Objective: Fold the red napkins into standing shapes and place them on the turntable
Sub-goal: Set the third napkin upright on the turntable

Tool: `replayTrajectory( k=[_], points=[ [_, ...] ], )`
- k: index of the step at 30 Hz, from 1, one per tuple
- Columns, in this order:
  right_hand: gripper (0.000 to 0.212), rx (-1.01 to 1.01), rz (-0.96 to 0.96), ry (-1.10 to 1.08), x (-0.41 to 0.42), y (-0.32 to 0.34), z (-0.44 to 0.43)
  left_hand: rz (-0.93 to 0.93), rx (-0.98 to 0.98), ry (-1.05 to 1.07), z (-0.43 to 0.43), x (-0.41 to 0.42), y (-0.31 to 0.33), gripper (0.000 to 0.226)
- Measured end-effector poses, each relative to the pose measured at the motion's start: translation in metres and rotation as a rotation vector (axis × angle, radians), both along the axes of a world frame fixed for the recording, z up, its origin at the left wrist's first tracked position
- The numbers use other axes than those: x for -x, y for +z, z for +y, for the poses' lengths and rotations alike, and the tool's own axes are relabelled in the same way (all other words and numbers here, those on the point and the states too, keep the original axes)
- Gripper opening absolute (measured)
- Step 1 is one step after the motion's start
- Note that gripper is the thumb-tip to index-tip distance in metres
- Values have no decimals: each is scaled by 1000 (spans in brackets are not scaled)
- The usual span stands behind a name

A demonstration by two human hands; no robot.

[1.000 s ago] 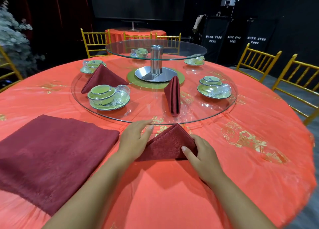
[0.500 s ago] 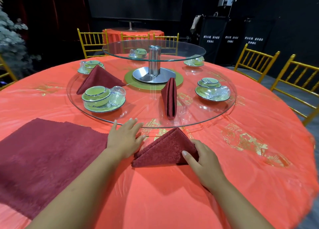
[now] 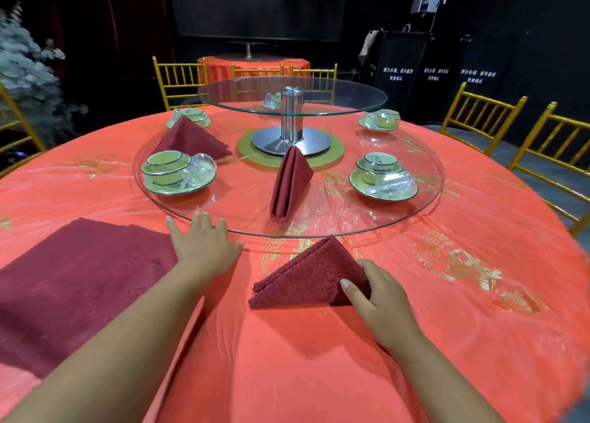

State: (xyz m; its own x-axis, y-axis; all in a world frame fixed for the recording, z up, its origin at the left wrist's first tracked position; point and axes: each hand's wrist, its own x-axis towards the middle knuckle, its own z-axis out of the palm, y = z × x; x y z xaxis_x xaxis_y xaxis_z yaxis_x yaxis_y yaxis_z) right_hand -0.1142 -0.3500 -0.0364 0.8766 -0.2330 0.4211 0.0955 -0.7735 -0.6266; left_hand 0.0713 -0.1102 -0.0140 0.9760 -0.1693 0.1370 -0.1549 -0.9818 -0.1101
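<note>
We count three folded napkins and one flat napkin stack (image 3: 73,282) at the near left edge of the surface (image 3: 319,374). The left standing napkin (image 3: 191,138) and the middle standing napkin (image 3: 290,183) are on the glass turntable (image 3: 415,213) among five cup settings (image 3: 177,175), and the third napkin (image 3: 313,279) sits tented on the surface just short of the turntable's near rim. Our right hand (image 3: 380,298) pinches the third napkin's right corner with the thumb on its front face, our left hand (image 3: 204,247) lies spread flat apart from it with fingertips at the rim, and bare glass lies open along the near rim right of the middle standing napkin.
</note>
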Motion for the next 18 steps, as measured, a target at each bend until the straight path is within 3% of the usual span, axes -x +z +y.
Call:
replayTrajectory(
  k=[5,10,18],
  points=[
    [24,-2,7,-3,0,2,2,-90,212,-186,5,10,-3,59],
    [24,3,2,-18,-1,1,2,-80,258,-390,-9,23,-13,52],
    [16,0,-4,-13,0,0,2,-82,211,-226,-1,18,-14,45]
  ],
)
